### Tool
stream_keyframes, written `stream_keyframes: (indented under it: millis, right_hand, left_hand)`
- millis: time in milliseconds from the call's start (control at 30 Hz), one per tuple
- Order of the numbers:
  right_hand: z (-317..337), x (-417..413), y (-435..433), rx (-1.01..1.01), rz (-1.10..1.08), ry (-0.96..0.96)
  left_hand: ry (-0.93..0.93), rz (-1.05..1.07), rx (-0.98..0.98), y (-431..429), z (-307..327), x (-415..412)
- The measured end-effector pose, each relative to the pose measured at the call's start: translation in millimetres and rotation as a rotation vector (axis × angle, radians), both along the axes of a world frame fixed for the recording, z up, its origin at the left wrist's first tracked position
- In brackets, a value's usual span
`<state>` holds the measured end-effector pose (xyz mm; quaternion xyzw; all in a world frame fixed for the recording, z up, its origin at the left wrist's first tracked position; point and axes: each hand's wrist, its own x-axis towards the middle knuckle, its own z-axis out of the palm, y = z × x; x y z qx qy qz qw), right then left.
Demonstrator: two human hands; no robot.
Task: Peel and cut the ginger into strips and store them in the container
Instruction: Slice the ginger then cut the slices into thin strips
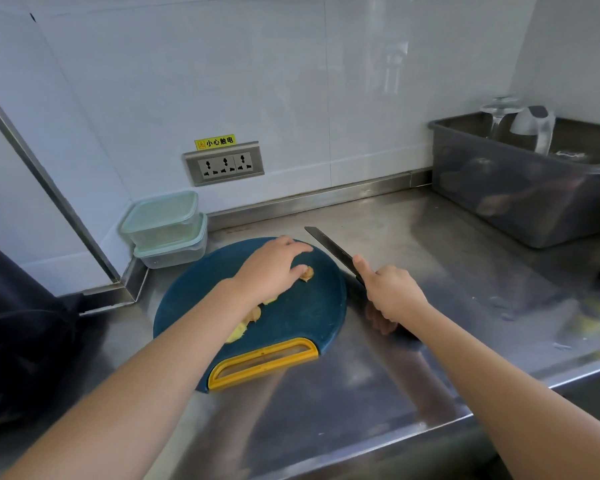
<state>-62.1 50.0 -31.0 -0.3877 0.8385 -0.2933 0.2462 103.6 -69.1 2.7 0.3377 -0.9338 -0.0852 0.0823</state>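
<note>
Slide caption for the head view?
Left hand touches a ginger piece on the blue cutting board; right hand holds the knife.

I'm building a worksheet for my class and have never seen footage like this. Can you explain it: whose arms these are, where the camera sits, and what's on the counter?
There is no machine here. The single picture comes from a camera worn on a person's head, looking down at their own bare arms. The left hand reaches over a round blue cutting board, its thumb at a ginger piece. Other ginger pieces lie beside the forearm. The right hand grips a knife, blade pointing toward the wall. Everything rests on a steel counter. Two stacked containers stand in the corner, and a grey tub stands at the right.
</note>
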Motion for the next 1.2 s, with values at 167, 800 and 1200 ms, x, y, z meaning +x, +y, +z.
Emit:
stream_keyframes:
  millis: [167,800,1200]
  right_hand:
    - [-1,-1,-1,-0.003,0.014,0.003]
    - [34,22,25,0.083,0.115,-0.587]
    - [29,46,36,0.292,0.134,-0.540]
  left_hand:
    - [-0.109,-0.069,0.054,-8,-3,-23]
    - [0.679,0.263,0.455,47,-52,-2]
    - [0.721,0.254,0.443,49,-55,11]
